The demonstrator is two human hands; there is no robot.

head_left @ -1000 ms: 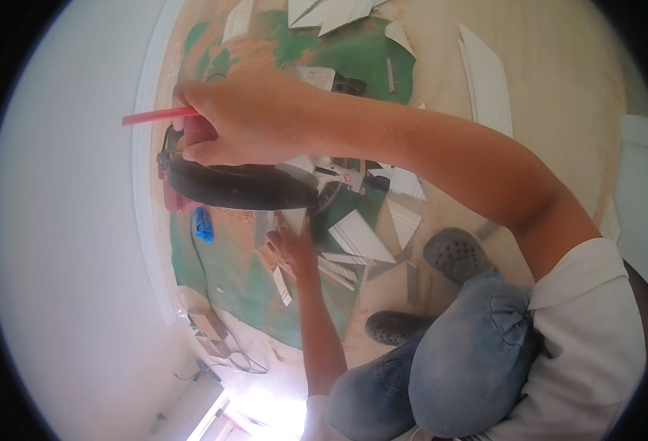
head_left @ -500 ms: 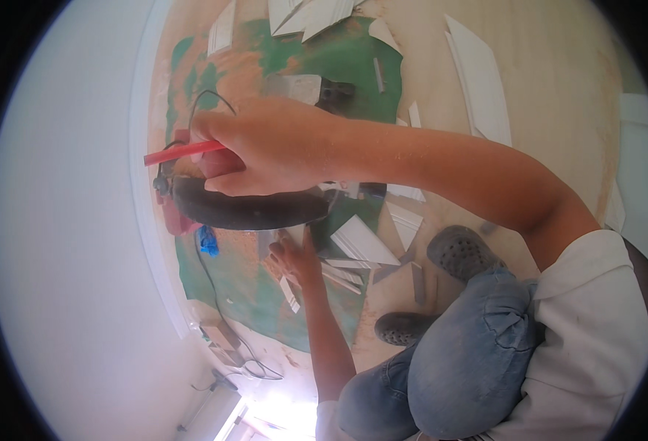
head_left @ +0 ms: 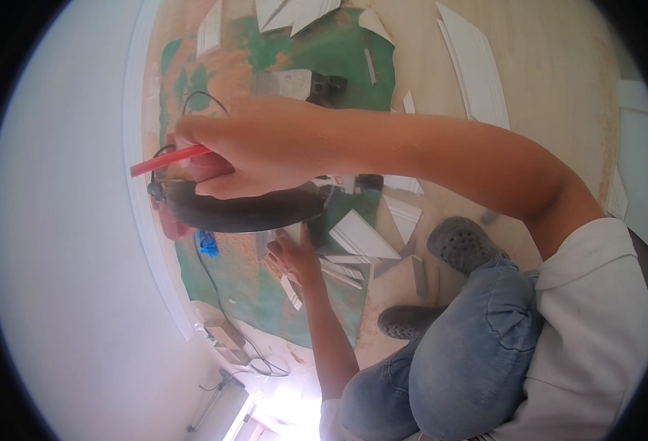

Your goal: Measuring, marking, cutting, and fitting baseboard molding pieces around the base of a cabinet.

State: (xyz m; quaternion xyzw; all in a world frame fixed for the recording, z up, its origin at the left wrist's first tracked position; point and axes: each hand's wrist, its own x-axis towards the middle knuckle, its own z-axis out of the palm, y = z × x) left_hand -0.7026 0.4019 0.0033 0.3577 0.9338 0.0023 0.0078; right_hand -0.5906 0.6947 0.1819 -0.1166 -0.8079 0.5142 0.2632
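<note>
My right hand [head_left: 254, 151] is wrapped round the red handle [head_left: 212, 168] of a miter saw, whose dark curved blade guard [head_left: 243, 209] lies just below the fingers. A red pencil [head_left: 168, 159] sticks out from the same hand, tucked by the thumb side. Beyond the guard, my left hand [head_left: 296, 259] presses on a white piece of trim [head_left: 292, 234] at the saw's base, fingers partly bent around it. The guard hides the far part of that piece and the blade.
Cut white trim pieces [head_left: 362, 238] lie beside the saw on a dusty green sheet [head_left: 247, 309]. A blue crumpled scrap [head_left: 207, 243] sits near the cord [head_left: 217, 290]. The white wall [head_left: 66, 220] rises at left. My clog [head_left: 462, 244] stands close by at right.
The whole view has shifted slightly, with the saw handle and right hand appearing a little farther left. Both hands keep their holds.
</note>
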